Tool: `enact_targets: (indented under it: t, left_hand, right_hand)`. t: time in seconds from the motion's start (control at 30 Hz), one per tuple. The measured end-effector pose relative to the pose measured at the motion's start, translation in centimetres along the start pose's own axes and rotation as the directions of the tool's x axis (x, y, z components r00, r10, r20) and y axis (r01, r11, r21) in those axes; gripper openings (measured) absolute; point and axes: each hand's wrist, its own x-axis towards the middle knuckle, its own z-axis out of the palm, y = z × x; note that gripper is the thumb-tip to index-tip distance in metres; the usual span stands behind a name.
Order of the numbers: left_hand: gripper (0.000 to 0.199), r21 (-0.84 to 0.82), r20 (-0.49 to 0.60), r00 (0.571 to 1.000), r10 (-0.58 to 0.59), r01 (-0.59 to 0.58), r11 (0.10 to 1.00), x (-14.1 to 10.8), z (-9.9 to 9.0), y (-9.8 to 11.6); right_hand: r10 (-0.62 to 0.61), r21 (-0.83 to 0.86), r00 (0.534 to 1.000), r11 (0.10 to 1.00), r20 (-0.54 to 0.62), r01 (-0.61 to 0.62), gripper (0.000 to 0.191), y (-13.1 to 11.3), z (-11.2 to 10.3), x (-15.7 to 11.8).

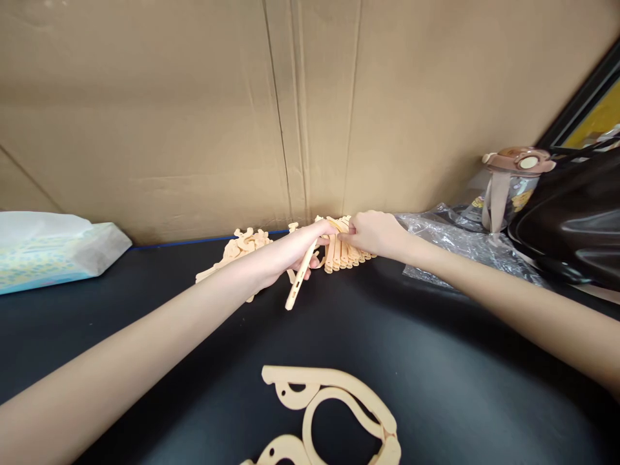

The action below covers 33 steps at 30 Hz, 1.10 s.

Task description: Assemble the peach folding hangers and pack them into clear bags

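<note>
My left hand [307, 248] is closed around a cream plastic piece [301, 278] that points down toward me. At the right end of a row of cream plastic pieces [341, 253], my right hand [375, 234] has its fingers pressed together on the row's top; what they pinch is too small to make out. Left of my left hand lies a loose heap of similar cream parts [247, 242], partly hidden by my forearm. Nearer to me, a folded cream hanger-like piece [339, 381] with curved arms lies on the black table [217, 400].
A tissue pack [58, 252] stands at the far left. On the right are crumpled clear plastic [450, 242], a bottle with a brown lid [518, 174] and a shiny dark object [576, 219]. Brown cardboard [194, 116] rises along the back edge.
</note>
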Motion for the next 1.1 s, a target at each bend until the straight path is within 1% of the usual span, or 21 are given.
enact_targets:
  t: [0.1, 0.27, 0.33, 0.43, 0.5, 0.57, 0.67, 0.73, 0.83, 0.93, 1.0, 1.1]
  left_hand:
    - [0.036, -0.01, -0.012, 1.0, -0.006, 0.006, 1.0, 0.0, -0.1, -0.1]
    - [0.047, 0.016, 0.062, 0.997, 0.035, -0.036, 0.999, 0.6, -0.9, -1.1]
    - [0.052, 0.02, 0.059, 0.998, 0.037, -0.038, 0.999, 0.9, -1.2, -1.5]
    - [0.048, -0.007, 0.047, 0.997, 0.059, -0.059, 0.998, 0.9, -1.2, -1.6]
    - [0.042, -0.022, 0.039, 0.996, 0.074, -0.074, 0.997, 0.7, -1.0, -1.3]
    - [0.039, -0.019, 0.033, 0.997, 0.063, -0.063, 0.998, 0.4, -0.8, -1.0]
    - [0.041, 0.023, 0.025, 1.0, 0.012, -0.013, 1.0, 0.2, -0.5, -0.5]
    - [0.042, 0.064, -0.012, 1.0, -0.02, 0.021, 0.998, 0.1, -0.3, -0.3]
    - [0.042, 0.096, -0.065, 0.997, -0.035, 0.041, 0.995, 0.2, 0.0, -0.3]
    - [0.044, 0.098, -0.058, 0.998, -0.034, 0.04, 0.994, 0.3, 0.0, -0.4]
    - [0.045, 0.095, -0.051, 0.998, -0.03, 0.034, 0.995, 0.3, 0.0, -0.5]
    - [0.042, 0.094, -0.045, 0.999, -0.026, 0.03, 0.995, 0.4, 0.0, -0.5]
  right_hand:
    - [0.026, 0.004, 1.0, 1.0, 0.011, -0.026, 0.029, 0.3, -0.4, 0.2]
    - [0.125, 0.009, 0.992, 0.992, -0.037, -0.124, 0.031, 2.1, -1.4, 1.1]
    - [0.154, 0.013, 0.987, 0.988, -0.045, -0.154, 0.031, 3.0, -1.6, 1.6]
    - [0.175, 0.02, 0.984, 0.984, -0.032, -0.175, 0.031, 4.4, -1.4, 2.2]
    - [0.174, 0.023, 0.985, 0.985, -0.018, -0.173, 0.029, 5.0, -1.1, 2.5]
    - [0.161, 0.025, 0.987, 0.987, -0.002, -0.161, 0.028, 5.4, -0.8, 2.7]
    - [0.141, 0.023, 0.99, 0.99, 0.009, -0.141, 0.029, 5.4, -0.7, 2.7]
    - [0.137, 0.016, 0.991, 0.99, 0.0, -0.137, 0.03, 5.3, -0.8, 2.6]
    - [0.138, 0.008, 0.99, 0.99, -0.012, -0.138, 0.029, 5.3, -0.9, 2.5]
    - [0.131, 0.022, 0.991, 0.991, 0.007, -0.131, 0.028, 5.5, -1.0, 2.6]
    - [0.116, 0.044, 0.993, 0.992, 0.03, -0.117, 0.023, 5.7, -1.0, 2.7]
    - [0.085, 0.092, 0.994, 0.992, 0.067, -0.091, 0.011, 6.1, -1.2, 3.0]
